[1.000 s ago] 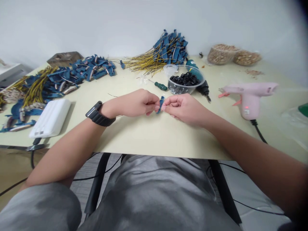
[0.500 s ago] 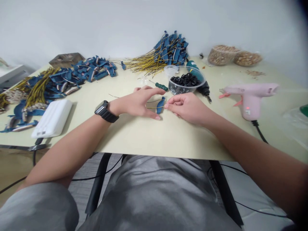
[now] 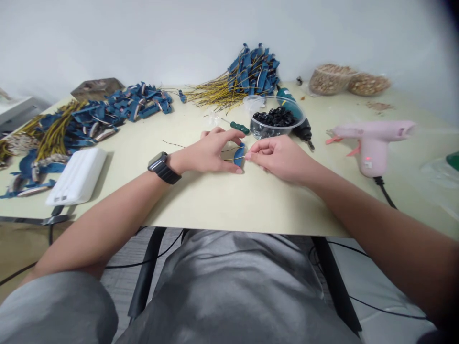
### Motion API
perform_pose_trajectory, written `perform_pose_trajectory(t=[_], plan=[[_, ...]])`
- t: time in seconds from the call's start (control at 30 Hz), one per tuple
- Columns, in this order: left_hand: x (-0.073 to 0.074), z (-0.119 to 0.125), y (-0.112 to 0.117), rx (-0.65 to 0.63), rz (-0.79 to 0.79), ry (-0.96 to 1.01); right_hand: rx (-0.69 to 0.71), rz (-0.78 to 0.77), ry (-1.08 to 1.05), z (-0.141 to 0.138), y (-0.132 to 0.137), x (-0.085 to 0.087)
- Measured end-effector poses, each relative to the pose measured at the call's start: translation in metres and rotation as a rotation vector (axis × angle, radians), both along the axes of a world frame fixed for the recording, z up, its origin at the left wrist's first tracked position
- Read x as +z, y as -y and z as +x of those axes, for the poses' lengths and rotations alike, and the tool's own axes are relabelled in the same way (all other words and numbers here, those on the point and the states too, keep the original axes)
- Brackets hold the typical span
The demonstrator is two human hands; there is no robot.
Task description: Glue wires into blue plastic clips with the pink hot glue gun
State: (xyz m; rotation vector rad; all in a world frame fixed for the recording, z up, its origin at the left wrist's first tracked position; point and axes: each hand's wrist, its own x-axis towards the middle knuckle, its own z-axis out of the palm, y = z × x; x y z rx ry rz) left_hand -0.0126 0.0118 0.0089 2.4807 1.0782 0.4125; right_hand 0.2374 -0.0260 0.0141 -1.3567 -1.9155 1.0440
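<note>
My left hand (image 3: 210, 154) rests on the table with thumb and forefinger closing around a small blue leaf-shaped piece (image 3: 238, 155). My right hand (image 3: 278, 157) pinches a thin yellow wire (image 3: 234, 158) that runs across the blue piece toward my left hand. A black watch (image 3: 164, 167) sits on my left wrist. Both hands meet at the middle of the cream table (image 3: 222, 200).
A clear bowl of black beads (image 3: 276, 123), a green-handled screwdriver (image 3: 239, 127) and a teal rotary tool (image 3: 297, 119) lie just behind my hands. A pink glue gun (image 3: 371, 141) stands at right. Piles of blue wired pieces (image 3: 251, 74) (image 3: 89, 117) and a white box (image 3: 77, 175) lie behind and left.
My hands lowered the blue piece from the air onto the table. My left hand opened, then curled around the piece again; my right hand kept hold of the wire.
</note>
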Motion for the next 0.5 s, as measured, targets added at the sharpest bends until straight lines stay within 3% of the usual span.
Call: perform_pose_trajectory(t=[0.5], plan=[[-0.009,0.016,0.005,0.136,-0.045,0.057,-0.056,0.022,0.018,0.002,0.001,0.006]])
